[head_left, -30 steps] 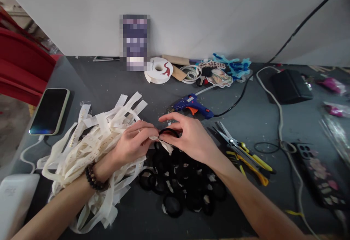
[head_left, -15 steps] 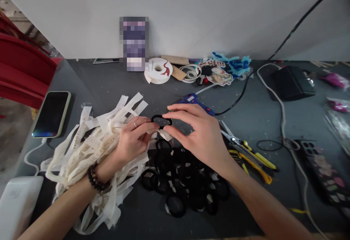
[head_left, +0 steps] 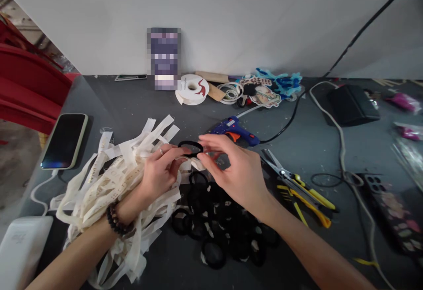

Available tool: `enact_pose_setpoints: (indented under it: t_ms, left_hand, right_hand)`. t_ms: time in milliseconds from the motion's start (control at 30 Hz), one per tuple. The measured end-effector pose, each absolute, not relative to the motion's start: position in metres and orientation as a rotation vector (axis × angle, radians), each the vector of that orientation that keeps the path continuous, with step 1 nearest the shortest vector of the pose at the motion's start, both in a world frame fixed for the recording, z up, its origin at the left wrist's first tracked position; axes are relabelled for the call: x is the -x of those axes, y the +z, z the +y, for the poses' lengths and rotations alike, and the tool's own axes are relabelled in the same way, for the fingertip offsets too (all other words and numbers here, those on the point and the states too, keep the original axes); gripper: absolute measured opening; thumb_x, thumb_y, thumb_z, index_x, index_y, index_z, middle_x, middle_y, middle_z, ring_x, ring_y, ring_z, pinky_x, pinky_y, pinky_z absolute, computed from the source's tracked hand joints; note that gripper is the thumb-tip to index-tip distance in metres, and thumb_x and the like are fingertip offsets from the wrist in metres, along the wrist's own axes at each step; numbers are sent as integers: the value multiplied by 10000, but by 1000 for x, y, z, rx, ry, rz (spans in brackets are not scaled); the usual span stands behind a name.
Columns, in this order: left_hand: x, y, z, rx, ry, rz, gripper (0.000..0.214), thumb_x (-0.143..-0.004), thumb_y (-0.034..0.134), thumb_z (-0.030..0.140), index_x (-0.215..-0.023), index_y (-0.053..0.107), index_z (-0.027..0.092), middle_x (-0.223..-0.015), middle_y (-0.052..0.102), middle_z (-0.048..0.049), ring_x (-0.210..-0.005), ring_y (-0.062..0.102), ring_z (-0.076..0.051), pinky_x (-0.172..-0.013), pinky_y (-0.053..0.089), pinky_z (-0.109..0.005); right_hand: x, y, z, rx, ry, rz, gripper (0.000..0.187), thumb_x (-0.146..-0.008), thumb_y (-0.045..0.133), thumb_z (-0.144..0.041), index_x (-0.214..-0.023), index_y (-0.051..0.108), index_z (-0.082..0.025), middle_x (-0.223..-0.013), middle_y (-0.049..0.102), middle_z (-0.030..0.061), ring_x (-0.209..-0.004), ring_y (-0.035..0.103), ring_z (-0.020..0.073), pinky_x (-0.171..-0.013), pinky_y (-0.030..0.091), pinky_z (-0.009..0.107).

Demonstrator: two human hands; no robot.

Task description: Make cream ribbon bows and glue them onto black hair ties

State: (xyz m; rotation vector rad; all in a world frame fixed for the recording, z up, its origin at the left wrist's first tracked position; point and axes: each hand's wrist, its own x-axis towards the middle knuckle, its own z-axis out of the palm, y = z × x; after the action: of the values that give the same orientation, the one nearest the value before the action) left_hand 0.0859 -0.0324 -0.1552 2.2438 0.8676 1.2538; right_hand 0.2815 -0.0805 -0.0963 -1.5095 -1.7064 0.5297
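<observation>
- the black hair tie (head_left: 191,147) is up off the worktop (head_left: 139,100), held flat-ish between both hands. it's just above the near heap of more black ties (head_left: 224,228) and right of the ribbon pile (head_left: 105,180).
- left hand (head_left: 160,173): grip closed to a fingertip pinch on the left end of the loop, wrist resting on the ribbon pile.
- right hand (head_left: 238,173): thumb and forefinger pinched shut on the right end, other fingers fanned out loose.
- a short cream ribbon strip (head_left: 197,164) hangs just under the loop between the two hands. can't tell which hand pins it.
- handling, my guess: the tie is featherlight, soft and stretchy with no stiffness, so it'd flop or twist if held at one spot. it looks fabric-covered, so not slippery, and not fragile either.
- best hold imo is what's there: fingertip pinches at opposite ends so the loop sits open. the strip looks thin and limp, so take it near its end.
- glue gun (head_left: 234,130) lies just beyond the hands and scissors (head_left: 280,171) to the right, both untouched.
</observation>
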Motion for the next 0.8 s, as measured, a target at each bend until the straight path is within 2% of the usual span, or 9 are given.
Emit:
enact_pose_setpoints:
  t_ms: [200, 300, 400, 500, 633, 800]
  left_hand:
    - [-85, -159, -30, -2335, 1341, 803, 224, -928, 689, 51, -1009, 770, 243, -1031, 667, -31, -824, 677, -102, -730, 592, -214]
    - [-84, -161, -30, -2381, 1462, 780, 307, -900, 684, 4, -1034, 781, 263, -1140, 616, -52, -946, 666, -140, -786, 604, -267]
    - [-84, -161, -30, -2412, 1502, 748, 284, -876, 735, 33, -1056, 767, 251, -1239, 609, -75, -1044, 667, -185, -813, 611, -313]
    - [-85, -160, -31, -2464, 1464, 718, 260, -851, 786, 83, -1057, 743, 236, -1139, 683, -56, -982, 677, -201, -817, 608, -358]
    - [-86, -157, -30, -2414, 1415, 714, 219, -877, 716, 50, -1012, 721, 222, -958, 750, -31, -893, 691, -192, -801, 582, -366]
    - [-84, -153, -30, -2268, 1309, 802, 161, -872, 647, 59, -902, 672, 215, -864, 741, -35, -963, 699, -207, -854, 593, -366]
  right_hand:
    - [-287, -94, -77, 1554, 779, -1548, 250, -933, 702, -275, -1178, 667, -241, -923, 793, -6, -818, 758, 159, -758, 584, 265]
    - [-289, -95, -75, 1533, 934, -1455, 284, -939, 705, -326, -1208, 660, -246, -911, 775, 2, -830, 743, 169, -749, 575, 278]
    - [-289, -98, -75, 1479, 1128, -1314, 333, -939, 713, -366, -1245, 641, -255, -923, 768, 10, -836, 749, 181, -734, 581, 290]
    - [-286, -99, -76, 1435, 1261, -1191, 346, -923, 738, -389, -1226, 641, -252, -897, 767, 7, -794, 755, 178, -732, 587, 291]
    - [-285, -98, -76, 1407, 1265, -1249, 355, -915, 751, -373, -1230, 644, -249, -916, 781, 14, -851, 757, 189, -762, 577, 296]
    - [-284, -97, -76, 1459, 1116, -1495, 389, -926, 747, -340, -1292, 641, -264, -1045, 819, 33, -946, 767, 222, -723, 538, 302]
